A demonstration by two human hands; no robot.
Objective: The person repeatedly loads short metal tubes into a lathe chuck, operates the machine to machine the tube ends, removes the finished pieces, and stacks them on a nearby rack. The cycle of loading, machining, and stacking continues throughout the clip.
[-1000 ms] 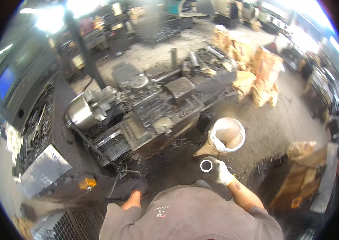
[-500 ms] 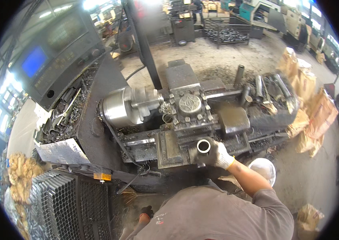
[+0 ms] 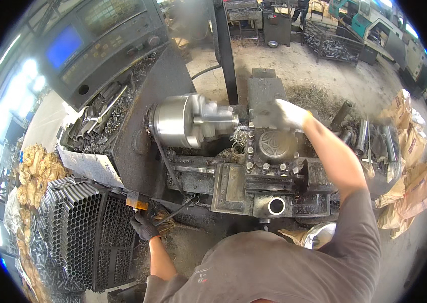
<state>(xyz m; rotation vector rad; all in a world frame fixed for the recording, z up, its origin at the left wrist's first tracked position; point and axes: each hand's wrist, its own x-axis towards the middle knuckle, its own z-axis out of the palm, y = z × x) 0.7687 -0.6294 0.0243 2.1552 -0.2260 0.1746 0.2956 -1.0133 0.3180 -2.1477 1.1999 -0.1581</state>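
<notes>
My left hand [image 3: 145, 226], in a dark glove, reaches up beneath an orange switch box [image 3: 136, 203] on the lathe's front; its fingers look stretched out at the box's underside. Over the tool post [image 3: 273, 146] my right hand [image 3: 274, 114] is raised, in a glove with a white cuff. Motion smears its dark fingers, so any grip is hidden. To its left is the lathe chuck [image 3: 173, 120], whose jaws and held metal part [image 3: 217, 117] are blurred. A hollow round hub [image 3: 276, 205] sits at the carriage's near side with neither hand on it.
A stack of metal tubes [image 3: 67, 237] stands at the lower left. Chips and tools fill a tray [image 3: 92, 169] under the control panel [image 3: 90, 58]. More tubes [image 3: 362, 136] lie at the right end, beside paper sacks [image 3: 415, 187]. A wire bin [image 3: 332, 43] of parts stands farther back.
My right hand has left the round hub and moved up and away, over the tool post. My left hand has risen from low beside my body to the orange switch box. The view has shifted.
</notes>
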